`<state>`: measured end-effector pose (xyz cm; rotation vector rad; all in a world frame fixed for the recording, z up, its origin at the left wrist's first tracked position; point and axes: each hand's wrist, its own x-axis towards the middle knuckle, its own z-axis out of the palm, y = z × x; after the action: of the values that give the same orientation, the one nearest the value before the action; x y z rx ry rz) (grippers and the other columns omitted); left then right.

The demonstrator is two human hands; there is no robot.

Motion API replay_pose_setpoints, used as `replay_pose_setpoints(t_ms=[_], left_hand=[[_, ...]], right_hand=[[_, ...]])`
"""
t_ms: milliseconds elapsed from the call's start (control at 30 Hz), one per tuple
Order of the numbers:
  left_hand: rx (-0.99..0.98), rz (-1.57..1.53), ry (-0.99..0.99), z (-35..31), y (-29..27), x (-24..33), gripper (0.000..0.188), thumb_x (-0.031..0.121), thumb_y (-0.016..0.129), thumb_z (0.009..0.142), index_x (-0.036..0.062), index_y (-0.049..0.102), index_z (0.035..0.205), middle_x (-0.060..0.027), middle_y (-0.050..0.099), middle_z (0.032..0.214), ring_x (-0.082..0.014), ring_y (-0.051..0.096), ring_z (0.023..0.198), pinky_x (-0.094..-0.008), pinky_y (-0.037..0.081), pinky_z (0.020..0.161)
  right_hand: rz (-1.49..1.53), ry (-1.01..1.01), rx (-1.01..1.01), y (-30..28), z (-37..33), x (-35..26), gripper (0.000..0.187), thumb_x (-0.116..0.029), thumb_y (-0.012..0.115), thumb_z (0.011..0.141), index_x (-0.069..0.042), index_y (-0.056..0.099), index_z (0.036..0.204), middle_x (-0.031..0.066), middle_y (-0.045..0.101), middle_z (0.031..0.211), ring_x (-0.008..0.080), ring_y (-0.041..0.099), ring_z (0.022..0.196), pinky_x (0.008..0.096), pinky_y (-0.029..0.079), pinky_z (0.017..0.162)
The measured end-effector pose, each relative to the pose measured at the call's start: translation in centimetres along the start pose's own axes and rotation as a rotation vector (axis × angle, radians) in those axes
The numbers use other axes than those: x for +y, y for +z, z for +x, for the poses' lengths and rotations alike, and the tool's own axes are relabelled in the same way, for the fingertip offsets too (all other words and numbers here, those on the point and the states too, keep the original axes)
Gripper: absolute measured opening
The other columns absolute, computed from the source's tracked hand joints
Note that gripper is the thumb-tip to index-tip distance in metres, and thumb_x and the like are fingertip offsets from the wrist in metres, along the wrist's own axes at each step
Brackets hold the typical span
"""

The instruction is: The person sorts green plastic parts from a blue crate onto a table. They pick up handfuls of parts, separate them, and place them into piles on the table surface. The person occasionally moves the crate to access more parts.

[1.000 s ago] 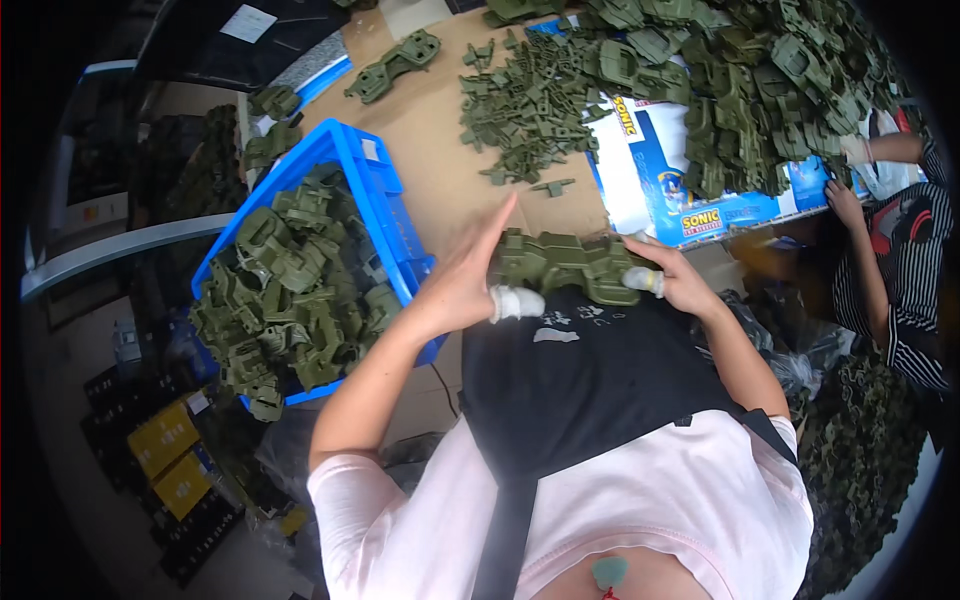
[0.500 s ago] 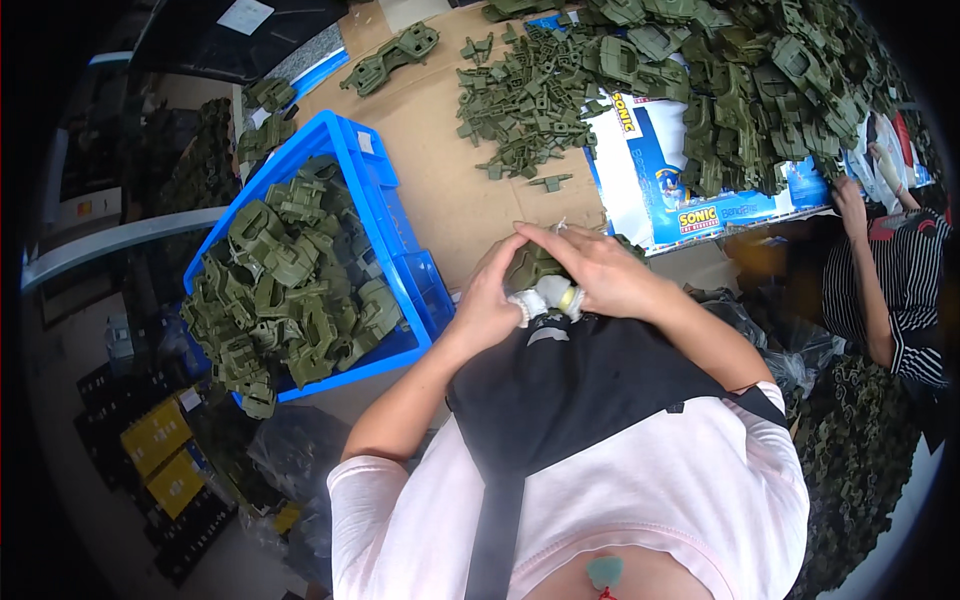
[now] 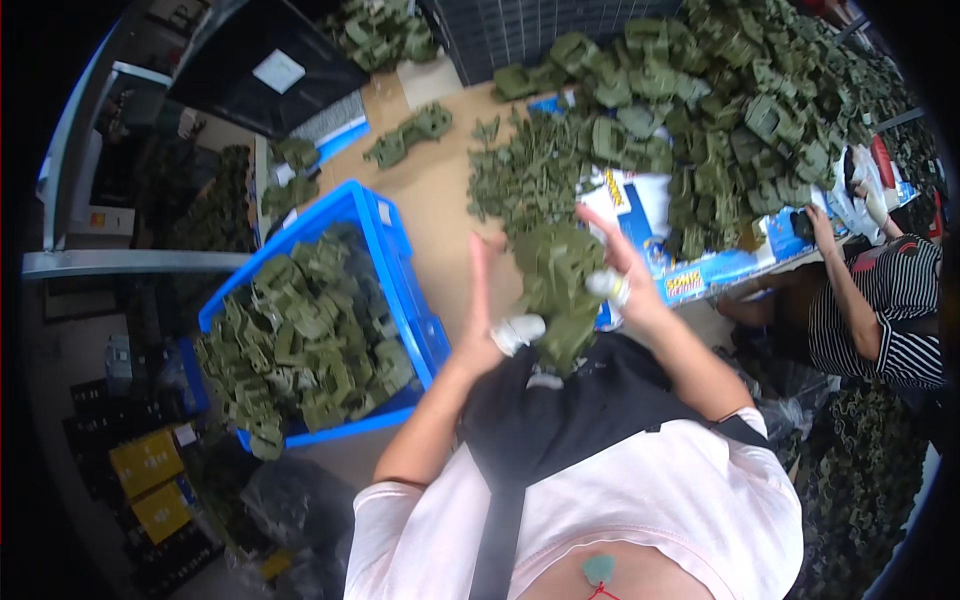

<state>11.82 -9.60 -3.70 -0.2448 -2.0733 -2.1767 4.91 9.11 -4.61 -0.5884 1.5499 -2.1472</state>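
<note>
Part (image 3: 562, 290), olive green and blurred, is located between left hand (image 3: 478, 325) and right hand (image 3: 640, 290), lower end over the black apron (image 3: 560, 410). Left grip: fingers and thumb spread. Right grip: thumb at part's right edge; pinching or mere contact cannot be told. Blue crate (image 3: 398, 265) of green mouldings (image 3: 305, 330) stands at left; small green pieces (image 3: 520, 180) lie on cardboard (image 3: 440, 180) beyond

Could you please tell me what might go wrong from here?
The green part might slip: the left hand is spread open beside it, and blur hides whether the right hand grips it. If swung forward, it could scatter the small green parts beyond it. Pieces heaped over the blue crate's near left corner could also tumble out.
</note>
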Motion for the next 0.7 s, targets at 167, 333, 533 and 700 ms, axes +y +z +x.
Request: replay_pose_setpoints(t_ms=[167,333,533,700], left_hand=[[-0.182,0.152,-0.221,0.2,-0.4,0.4,0.064,0.011,0.053,0.078,-0.0004,0.028,0.136,-0.0191,0.041,0.133,-0.0269,0.041,0.121,-0.0336,0.030,0.101],[-0.451,0.341,-0.128,1.2,0.9,0.4,0.060,0.019,0.063,0.078,-0.0004,0.040,0.130,-0.0206,0.046,0.127,-0.0288,0.044,0.119,-0.0381,0.033,0.098],[-0.230,0.143,-0.255,0.8,-1.7,1.5,0.086,0.007,0.079,0.059,0.0029,0.033,0.132,-0.0135,0.049,0.122,-0.0223,0.049,0.112,-0.0333,0.039,0.095],[-0.231,0.244,-0.181,0.4,-0.8,-0.6,0.067,0.007,0.079,0.061,0.0031,0.045,0.118,-0.0124,0.053,0.114,-0.0199,0.056,0.099,-0.0314,0.045,0.085]], right_hand=[[-0.662,-0.384,0.023,-0.1,-0.7,-3.1,0.076,-0.009,0.069,0.070,-0.007,0.031,0.135,0.0140,0.035,0.135,0.0261,0.038,0.122,0.0351,0.033,0.098],[-0.805,0.145,-0.409,-2.6,-1.5,-5.4,0.078,-0.003,0.068,0.065,-0.018,0.035,0.134,0.0140,0.043,0.125,0.0290,0.046,0.114,0.0366,0.040,0.093],[-0.274,0.008,0.133,-4.0,-5.7,-1.8,0.069,-0.008,0.071,0.071,-0.011,0.038,0.132,0.0114,0.045,0.120,0.0241,0.044,0.114,0.0325,0.040,0.093],[-0.242,0.018,0.161,-5.0,-8.1,-1.5,0.060,-0.016,0.072,0.073,-0.009,0.045,0.127,0.0099,0.047,0.122,0.0225,0.045,0.114,0.0336,0.036,0.096]])
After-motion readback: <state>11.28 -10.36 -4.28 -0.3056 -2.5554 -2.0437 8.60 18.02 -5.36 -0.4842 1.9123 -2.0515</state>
